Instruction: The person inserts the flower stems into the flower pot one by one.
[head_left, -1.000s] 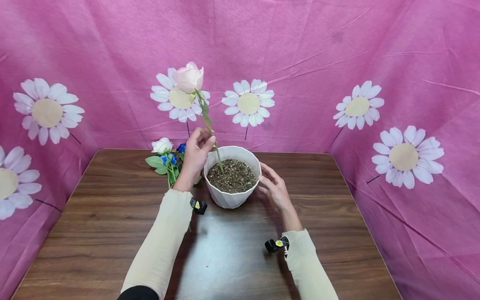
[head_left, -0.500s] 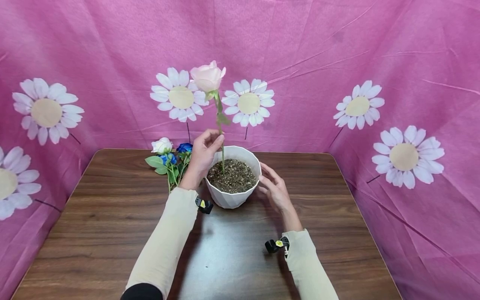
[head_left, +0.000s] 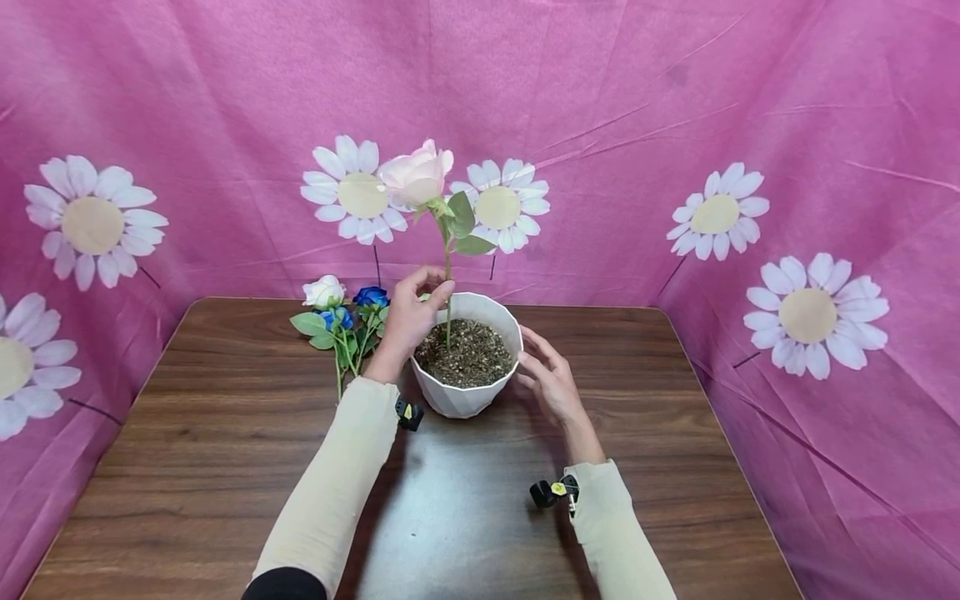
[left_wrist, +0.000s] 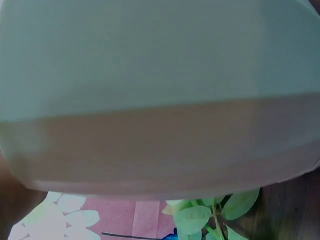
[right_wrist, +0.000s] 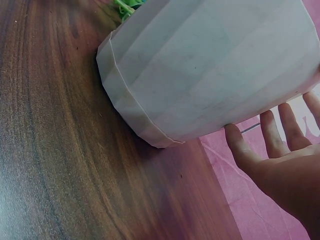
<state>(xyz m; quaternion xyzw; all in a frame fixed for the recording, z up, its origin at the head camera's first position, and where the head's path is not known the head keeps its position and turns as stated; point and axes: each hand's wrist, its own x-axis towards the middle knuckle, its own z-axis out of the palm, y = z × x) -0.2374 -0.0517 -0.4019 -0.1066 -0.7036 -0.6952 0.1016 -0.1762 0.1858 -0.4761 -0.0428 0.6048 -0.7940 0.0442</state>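
Note:
My left hand [head_left: 414, 317] pinches the green stem of a pale pink rose [head_left: 417, 175] between thumb and fingers. The rose stands nearly upright, its leaves facing right and its stem's lower end in the dark soil [head_left: 465, 354]. That soil lies in a white faceted flowerpot [head_left: 459, 400] on the table. At the pot's right side, my right hand [head_left: 551, 371] rests its loosely extended fingers against the wall. In the right wrist view, its fingertips [right_wrist: 233, 131] meet the pot's side. The pot's pale wall [left_wrist: 160, 60] fills most of the left wrist view.
Left of the pot lie a white rose [head_left: 324, 291] and blue roses [head_left: 371, 296] with green leaves and stems. The wood-grain table [head_left: 247, 417] meets a pink cloth backdrop [head_left: 600, 100] printed with white daisies.
My left hand has moved right and slightly down with the rose. The rose's stem has gone from tilted to nearly upright, and its leaves have turned rightward. The right hand stays put.

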